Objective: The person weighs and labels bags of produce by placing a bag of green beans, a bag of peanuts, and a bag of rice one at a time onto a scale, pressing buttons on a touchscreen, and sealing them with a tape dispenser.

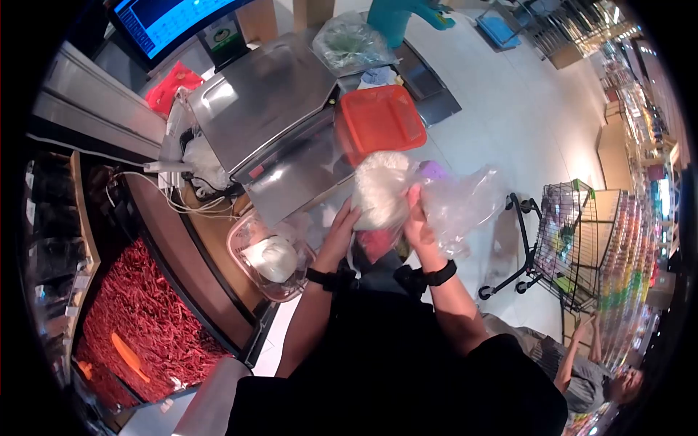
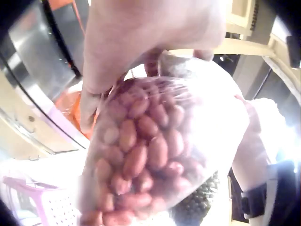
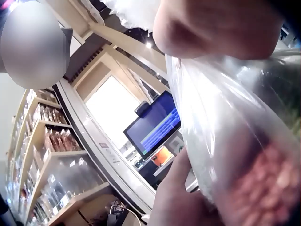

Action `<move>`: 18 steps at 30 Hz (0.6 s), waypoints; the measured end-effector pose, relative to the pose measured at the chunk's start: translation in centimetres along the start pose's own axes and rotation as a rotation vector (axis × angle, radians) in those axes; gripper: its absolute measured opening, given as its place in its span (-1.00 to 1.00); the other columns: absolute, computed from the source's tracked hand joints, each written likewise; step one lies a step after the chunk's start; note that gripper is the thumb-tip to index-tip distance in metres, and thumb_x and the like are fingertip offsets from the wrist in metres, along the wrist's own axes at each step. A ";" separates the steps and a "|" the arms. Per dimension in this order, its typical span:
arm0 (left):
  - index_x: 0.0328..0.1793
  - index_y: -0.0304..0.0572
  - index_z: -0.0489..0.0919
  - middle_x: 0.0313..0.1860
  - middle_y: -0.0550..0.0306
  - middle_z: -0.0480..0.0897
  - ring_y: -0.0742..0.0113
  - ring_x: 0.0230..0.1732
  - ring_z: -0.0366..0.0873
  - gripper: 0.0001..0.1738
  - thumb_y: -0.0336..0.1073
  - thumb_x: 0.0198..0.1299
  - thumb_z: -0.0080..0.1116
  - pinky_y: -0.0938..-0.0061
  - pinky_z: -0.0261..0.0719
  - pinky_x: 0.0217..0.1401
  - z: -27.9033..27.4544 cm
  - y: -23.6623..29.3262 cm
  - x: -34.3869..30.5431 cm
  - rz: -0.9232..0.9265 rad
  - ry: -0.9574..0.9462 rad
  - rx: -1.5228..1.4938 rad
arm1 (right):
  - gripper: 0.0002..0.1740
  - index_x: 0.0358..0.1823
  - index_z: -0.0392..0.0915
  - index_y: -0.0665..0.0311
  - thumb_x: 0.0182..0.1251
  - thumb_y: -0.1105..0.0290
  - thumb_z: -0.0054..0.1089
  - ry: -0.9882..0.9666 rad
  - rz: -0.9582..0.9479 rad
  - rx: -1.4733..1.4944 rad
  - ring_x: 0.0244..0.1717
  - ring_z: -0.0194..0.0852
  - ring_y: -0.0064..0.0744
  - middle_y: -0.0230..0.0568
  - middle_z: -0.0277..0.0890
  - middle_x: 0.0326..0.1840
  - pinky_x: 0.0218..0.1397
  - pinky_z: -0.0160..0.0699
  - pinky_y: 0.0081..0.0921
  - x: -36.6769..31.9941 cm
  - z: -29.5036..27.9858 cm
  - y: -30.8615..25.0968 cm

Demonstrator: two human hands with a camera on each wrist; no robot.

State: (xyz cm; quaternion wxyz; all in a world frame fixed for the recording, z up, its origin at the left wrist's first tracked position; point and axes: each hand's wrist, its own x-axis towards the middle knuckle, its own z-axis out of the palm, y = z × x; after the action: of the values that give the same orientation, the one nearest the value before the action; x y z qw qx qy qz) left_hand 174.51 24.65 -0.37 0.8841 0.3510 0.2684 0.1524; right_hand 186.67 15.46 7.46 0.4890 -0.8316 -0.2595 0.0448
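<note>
In front of my body, both hands hold clear plastic bags. A bag with white contents (image 1: 382,185) is uppermost between them. My left hand (image 1: 338,231) grips at its left side. From that hand, in the left wrist view, hangs a bag of red-skinned peanuts (image 2: 146,150); a bag of small dark green beans (image 2: 200,197) shows behind it. My right hand (image 1: 418,224) grips gathered plastic on the right side, where a loose clear plastic bag (image 1: 465,207) spreads out. The right wrist view shows that hand (image 3: 216,30) over the clear film.
A red-orange basket (image 1: 411,129) stands just beyond the hands, against a stainless steel counter (image 1: 269,91). At lower left a pink basket (image 1: 234,243) holds a white bag (image 1: 275,259). Dried red chillies (image 1: 145,327) fill a bin. A shopping cart (image 1: 556,240) and another person (image 1: 582,370) are right.
</note>
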 end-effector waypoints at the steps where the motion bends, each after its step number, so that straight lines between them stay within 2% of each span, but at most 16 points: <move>1: 0.48 -0.24 0.10 0.40 0.03 0.24 0.32 0.40 0.14 -0.34 -0.17 0.30 -0.04 0.43 0.07 0.42 0.3 0.1 1.2 0.037 -0.040 -0.046 | -0.71 -0.39 0.60 0.20 0.39 0.20 0.01 -0.073 -0.068 -0.015 -0.43 0.48 -0.20 -0.22 0.54 -0.47 -0.34 0.38 -0.27 1.3 -0.2 -0.7; 2: 0.48 -0.24 0.09 0.41 0.05 0.23 0.32 0.41 0.13 -0.34 -0.17 0.32 -0.05 0.42 0.06 0.42 0.2 -0.1 1.9 0.079 -0.071 -0.096 | -0.73 -0.36 0.60 0.19 0.39 0.22 0.01 -0.156 -0.138 -0.029 -0.42 0.49 -0.22 -0.22 0.54 -0.46 -0.34 0.37 -0.27 2.4 -0.2 -0.8; 3: 0.48 -0.24 0.09 0.41 0.05 0.23 0.32 0.41 0.13 -0.34 -0.17 0.32 -0.05 0.42 0.06 0.42 -0.3 -0.7 2.0 0.089 -0.027 -0.116 | -0.78 -0.23 0.59 0.18 0.37 0.24 0.03 -0.309 -0.237 -0.232 -0.30 0.53 -0.26 -0.21 0.56 -0.32 -0.24 0.43 -0.33 3.4 -0.5 -0.2; 4: 0.47 -0.23 0.10 0.38 0.06 0.27 0.28 0.38 0.19 -0.34 -0.11 0.33 -0.07 0.36 0.15 0.39 -1.0 -1.3 2.3 0.093 0.014 -0.193 | -0.78 -0.23 0.59 0.18 0.37 0.24 0.03 -0.362 -0.256 -0.224 -0.30 0.53 -0.26 -0.21 0.56 -0.32 -0.24 0.43 -0.33 4.4 0.0 -0.7; 6: 0.44 -0.21 0.14 0.32 0.08 0.34 0.20 0.31 0.30 -0.34 0.00 0.34 -0.09 0.25 0.32 0.31 -2.0 -1.7 3.0 0.130 0.096 -0.342 | -0.69 0.00 0.49 0.29 0.46 0.25 -0.11 -0.448 -0.700 -0.105 -0.19 0.52 -0.40 -0.29 0.57 -0.19 -0.09 0.46 -0.43 6.8 1.0 -1.9; 7: 0.40 -0.22 0.19 0.30 0.04 0.36 0.16 0.28 0.34 -0.34 0.05 0.34 -0.11 0.25 0.34 0.32 -2.0 0.0 2.7 0.193 0.087 -0.473 | -0.64 0.16 0.39 0.30 0.45 0.28 -0.11 -0.734 -0.274 0.373 -0.03 0.50 -0.39 -0.28 0.56 -0.05 0.03 0.46 -0.40 7.2 1.7 -0.7; 8: 0.40 -0.22 0.19 0.30 0.04 0.36 0.16 0.28 0.34 -0.34 0.05 0.34 -0.11 0.25 0.34 0.32 -2.8 0.1 2.2 0.234 0.137 -0.485 | -0.64 0.16 0.39 0.30 0.45 0.28 -0.11 -0.795 -0.289 0.393 -0.03 0.50 -0.39 -0.28 0.56 -0.05 0.03 0.46 -0.40 8.4 2.6 -1.9; 10: 0.50 -0.12 0.01 0.47 0.01 0.13 0.11 0.45 0.11 -0.26 0.22 0.39 -0.50 0.18 0.14 0.46 -4.0 0.0 1.1 0.266 0.278 -0.237 | -0.43 0.32 0.17 0.32 0.29 0.37 0.05 -1.267 0.107 0.799 0.29 0.21 -0.39 -0.16 0.27 0.29 0.37 0.20 -0.42 10.3 5.0 -6.3; 11: 0.50 -0.13 0.02 0.46 -0.01 0.15 0.08 0.45 0.11 -0.23 0.26 0.37 -0.56 0.16 0.15 0.46 -4.3 -0.8 1.8 0.292 0.453 -0.568 | -0.43 0.32 0.17 0.32 0.29 0.37 0.05 -1.319 0.103 0.813 0.29 0.21 -0.39 -0.16 0.27 0.29 0.37 0.20 -0.42 10.9 6.3 -6.5; 12: 0.48 -0.17 0.06 0.43 -0.01 0.20 0.09 0.44 0.13 -0.21 0.27 0.37 -0.57 0.15 0.19 0.43 -4.7 -1.3 2.0 0.378 0.514 -0.653 | -0.43 0.32 0.17 0.32 0.30 0.37 0.04 -1.463 0.229 0.843 0.30 0.20 -0.39 -0.16 0.27 0.29 0.37 0.18 -0.42 11.2 8.3 -5.6; 14: 0.46 -0.21 0.11 0.39 0.01 0.26 0.11 0.41 0.17 -0.25 0.22 0.40 -0.53 0.24 0.19 0.42 -5.0 -1.6 2.2 0.593 0.499 -0.767 | -0.43 0.34 0.16 0.31 0.32 0.36 0.02 -1.741 0.521 0.868 0.31 0.17 -0.40 -0.17 0.26 0.30 0.39 0.15 -0.42 10.8 12.1 -2.7; 15: 0.46 -0.21 0.12 0.39 0.01 0.26 0.11 0.40 0.18 -0.25 0.21 0.40 -0.52 0.25 0.18 0.42 -4.8 -1.8 2.3 0.635 0.547 -0.783 | -0.50 0.24 0.30 0.33 0.29 0.32 0.07 -1.796 0.257 1.178 0.33 0.16 -0.34 -0.13 0.33 0.24 0.41 0.11 -0.41 9.6 14.4 -1.5; 16: 0.46 -0.22 0.12 0.39 0.01 0.27 0.12 0.40 0.18 -0.26 0.20 0.40 -0.52 0.26 0.18 0.42 -4.2 -2.4 2.7 0.656 0.600 -0.794 | -0.50 0.24 0.30 0.33 0.29 0.32 0.07 -1.836 0.260 1.191 0.33 0.16 -0.34 -0.13 0.33 0.24 0.41 0.11 -0.41 9.6 15.8 -0.2; 17: 0.46 -0.22 0.12 0.39 0.01 0.27 0.12 0.40 0.18 -0.26 0.20 0.40 -0.51 0.27 0.18 0.42 -4.1 -2.6 2.9 0.668 0.644 -0.793 | -0.42 0.29 0.25 0.36 0.27 0.25 0.02 -1.813 -0.463 0.910 0.34 0.15 -0.20 -0.07 0.26 0.30 0.40 0.10 -0.32 9.7 17.5 0.5; 18: 0.46 -0.23 0.13 0.38 0.01 0.28 0.12 0.39 0.19 -0.27 0.19 0.41 -0.50 0.28 0.18 0.42 -3.9 -3.1 3.3 0.682 0.683 -0.785 | -0.33 0.34 0.19 0.39 0.25 0.18 -0.02 -1.618 -1.175 0.626 0.36 0.13 -0.06 -0.02 0.20 0.36 0.40 0.08 -0.23 9.6 20.6 0.0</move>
State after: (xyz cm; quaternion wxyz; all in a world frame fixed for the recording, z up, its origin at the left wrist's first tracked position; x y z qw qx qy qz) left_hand 175.20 26.12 -6.12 0.7129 -0.0027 0.3327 0.6173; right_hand 188.19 36.26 -1.52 0.3075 -0.1331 -0.8491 0.4084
